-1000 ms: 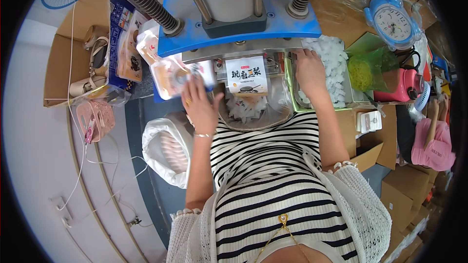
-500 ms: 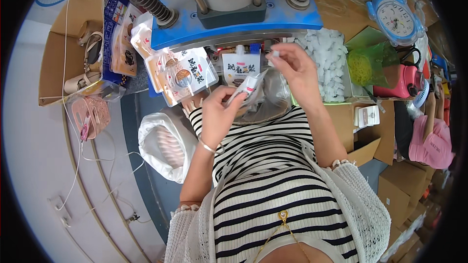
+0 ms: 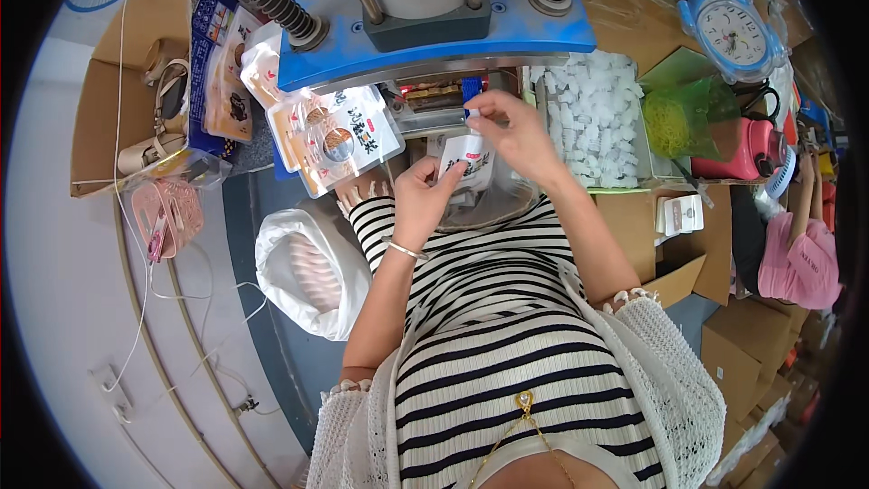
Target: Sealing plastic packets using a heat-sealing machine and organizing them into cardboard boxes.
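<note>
Shifted leftward, right hand pinches a white cap, left hand a pouch, near the blue press.

Pouch white, black-and-red print — small pieces white; press plate blue; clock light blue — shirt dark-and-white striped.

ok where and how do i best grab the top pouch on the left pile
Probably pinch the top pouch by its near edge, coming from your side: it lies flat and thin, that edge faces you, and the blue press plate borders its far side in this view. Your left hand holds another pouch.
</note>
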Action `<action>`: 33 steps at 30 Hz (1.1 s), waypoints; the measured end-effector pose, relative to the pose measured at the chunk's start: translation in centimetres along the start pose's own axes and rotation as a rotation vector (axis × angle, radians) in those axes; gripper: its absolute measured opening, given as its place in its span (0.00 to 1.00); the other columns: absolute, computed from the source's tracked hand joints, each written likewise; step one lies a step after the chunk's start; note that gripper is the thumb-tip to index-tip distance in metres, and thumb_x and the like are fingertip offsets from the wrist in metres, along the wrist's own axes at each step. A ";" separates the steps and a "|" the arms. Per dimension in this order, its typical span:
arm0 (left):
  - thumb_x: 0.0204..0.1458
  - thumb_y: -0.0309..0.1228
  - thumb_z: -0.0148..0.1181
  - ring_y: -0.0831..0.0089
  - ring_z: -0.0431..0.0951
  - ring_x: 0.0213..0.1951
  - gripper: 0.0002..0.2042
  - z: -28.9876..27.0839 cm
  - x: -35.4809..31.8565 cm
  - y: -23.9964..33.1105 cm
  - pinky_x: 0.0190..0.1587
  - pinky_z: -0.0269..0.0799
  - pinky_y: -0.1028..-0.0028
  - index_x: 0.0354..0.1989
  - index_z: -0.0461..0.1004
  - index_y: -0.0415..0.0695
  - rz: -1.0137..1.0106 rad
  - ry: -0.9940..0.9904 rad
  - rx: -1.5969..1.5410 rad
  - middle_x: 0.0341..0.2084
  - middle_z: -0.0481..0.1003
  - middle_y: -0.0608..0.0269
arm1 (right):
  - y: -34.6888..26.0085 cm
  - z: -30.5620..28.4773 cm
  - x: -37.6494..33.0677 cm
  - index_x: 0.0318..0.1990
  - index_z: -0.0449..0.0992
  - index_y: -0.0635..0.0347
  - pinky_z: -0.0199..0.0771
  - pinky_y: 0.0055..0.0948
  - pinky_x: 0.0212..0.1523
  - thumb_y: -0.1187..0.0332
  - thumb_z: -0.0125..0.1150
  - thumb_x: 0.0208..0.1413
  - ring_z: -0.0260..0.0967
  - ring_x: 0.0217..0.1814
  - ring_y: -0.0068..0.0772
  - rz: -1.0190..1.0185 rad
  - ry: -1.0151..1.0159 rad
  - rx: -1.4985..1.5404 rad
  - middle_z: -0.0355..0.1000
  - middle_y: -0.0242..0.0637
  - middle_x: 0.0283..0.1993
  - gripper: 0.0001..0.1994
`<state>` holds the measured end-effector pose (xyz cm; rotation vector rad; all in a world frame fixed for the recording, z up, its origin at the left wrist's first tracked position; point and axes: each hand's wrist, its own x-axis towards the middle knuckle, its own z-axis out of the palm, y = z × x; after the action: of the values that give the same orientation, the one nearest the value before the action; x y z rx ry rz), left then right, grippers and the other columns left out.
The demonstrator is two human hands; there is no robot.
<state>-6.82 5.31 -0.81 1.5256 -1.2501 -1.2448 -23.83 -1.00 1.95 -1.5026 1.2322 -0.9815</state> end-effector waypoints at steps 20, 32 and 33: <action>0.54 0.32 0.64 0.90 0.64 0.23 0.09 0.8 0.5 -2.0 0.25 0.59 0.86 0.30 0.80 0.38 -0.012 -0.022 -0.166 0.21 0.73 0.75 | 0.5 0.7 -1.0 0.44 0.75 0.63 0.71 0.28 0.42 0.73 0.63 0.52 0.70 0.38 0.29 0.077 0.117 0.036 0.74 0.37 0.34 0.11; 0.52 0.39 0.66 0.80 0.70 0.19 0.14 -2.8 4.3 0.8 0.25 0.64 0.76 0.26 0.79 0.39 -0.025 0.026 0.142 0.17 0.75 0.70 | 3.5 -5.9 1.9 0.34 0.74 0.65 0.70 0.39 0.42 0.79 0.56 0.44 0.68 0.44 0.44 -0.458 0.356 -1.077 0.72 0.43 0.40 0.08; 0.52 0.39 0.66 0.80 0.70 0.19 0.14 -3.0 3.1 2.0 0.25 0.64 0.76 0.26 0.79 0.39 -0.020 0.030 0.143 0.17 0.75 0.70 | 3.9 -6.0 1.7 0.34 0.74 0.66 0.70 0.39 0.42 0.79 0.56 0.43 0.67 0.45 0.44 -0.448 0.364 -1.067 0.72 0.43 0.41 0.08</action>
<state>-4.23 1.86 1.15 1.6569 -1.3312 -1.1617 -30.14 -3.95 -0.28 -2.5847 1.8842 -0.9338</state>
